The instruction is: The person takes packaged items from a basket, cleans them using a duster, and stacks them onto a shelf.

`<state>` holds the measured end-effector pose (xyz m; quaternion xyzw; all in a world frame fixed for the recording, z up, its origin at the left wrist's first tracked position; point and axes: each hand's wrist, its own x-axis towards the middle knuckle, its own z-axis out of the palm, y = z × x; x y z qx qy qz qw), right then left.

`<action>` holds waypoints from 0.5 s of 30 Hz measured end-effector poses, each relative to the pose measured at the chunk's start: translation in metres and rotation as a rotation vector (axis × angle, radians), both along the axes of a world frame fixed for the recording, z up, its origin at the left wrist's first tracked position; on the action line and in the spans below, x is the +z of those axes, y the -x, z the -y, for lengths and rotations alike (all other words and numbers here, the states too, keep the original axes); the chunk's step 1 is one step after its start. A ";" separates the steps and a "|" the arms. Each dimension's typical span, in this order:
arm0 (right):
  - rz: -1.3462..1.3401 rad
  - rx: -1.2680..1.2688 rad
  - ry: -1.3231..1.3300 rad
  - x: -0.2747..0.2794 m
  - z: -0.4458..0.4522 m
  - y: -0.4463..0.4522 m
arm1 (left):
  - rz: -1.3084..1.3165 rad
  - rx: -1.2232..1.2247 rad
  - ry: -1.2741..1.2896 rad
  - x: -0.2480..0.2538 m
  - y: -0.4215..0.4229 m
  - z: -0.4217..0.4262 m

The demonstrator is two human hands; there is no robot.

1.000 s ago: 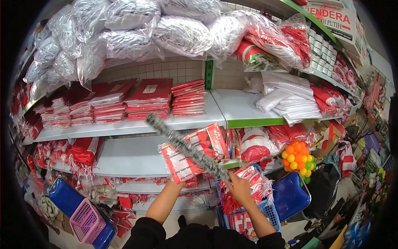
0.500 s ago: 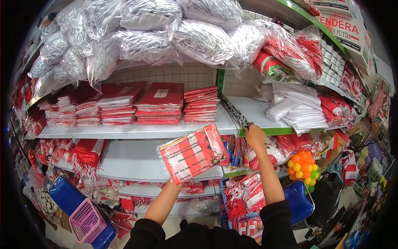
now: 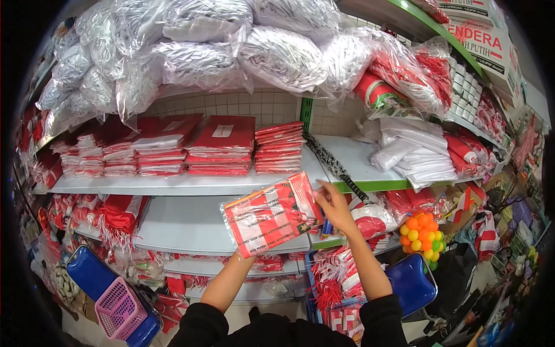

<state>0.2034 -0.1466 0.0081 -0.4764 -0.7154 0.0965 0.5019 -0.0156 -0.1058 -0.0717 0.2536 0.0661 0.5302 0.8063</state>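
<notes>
A flat plastic-wrapped packet of red-and-white printed cloth (image 3: pixel 269 215) with black lettering is held out in front of the shelves, tilted up to the right. My left hand (image 3: pixel 241 255) grips it from below; most of those fingers are hidden behind the packet. Beside its right edge is my right hand (image 3: pixel 334 207), thumb and fingers apart; whether the fingertips touch the wrapping I cannot tell. A long black-and-white patterned rod-like thing (image 3: pixel 334 163) lies slanting across the shelf, its dark end poking over the front edge, free of my right hand.
Stacks of wrapped red-and-white cloth (image 3: pixel 221 144) stand on the middle shelf (image 3: pixel 191 184), white packets (image 3: pixel 415 153) to the right. Large clear bags (image 3: pixel 283 58) bulge overhead. Below are a pink basket (image 3: pixel 121 309) on a blue stool (image 3: pixel 91 272), another blue stool (image 3: pixel 411 286) and orange-yellow balls (image 3: pixel 425 231).
My right hand has let go of the patterned rod-like thing and moved left and down to the packet's right edge. The packet stays nearly in place in my left hand.
</notes>
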 end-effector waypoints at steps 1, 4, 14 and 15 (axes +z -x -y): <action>-0.216 0.192 0.200 -0.004 0.005 0.002 | -0.001 0.000 0.004 0.000 -0.004 0.000; -0.657 0.527 0.626 -0.015 0.015 -0.009 | -0.009 0.011 0.010 -0.002 -0.010 0.003; -0.920 0.534 0.579 -0.002 0.033 -0.002 | -0.179 0.206 -0.019 0.030 0.016 -0.013; -0.913 0.502 0.533 0.002 0.030 -0.004 | -0.223 0.238 -0.034 0.038 0.021 -0.017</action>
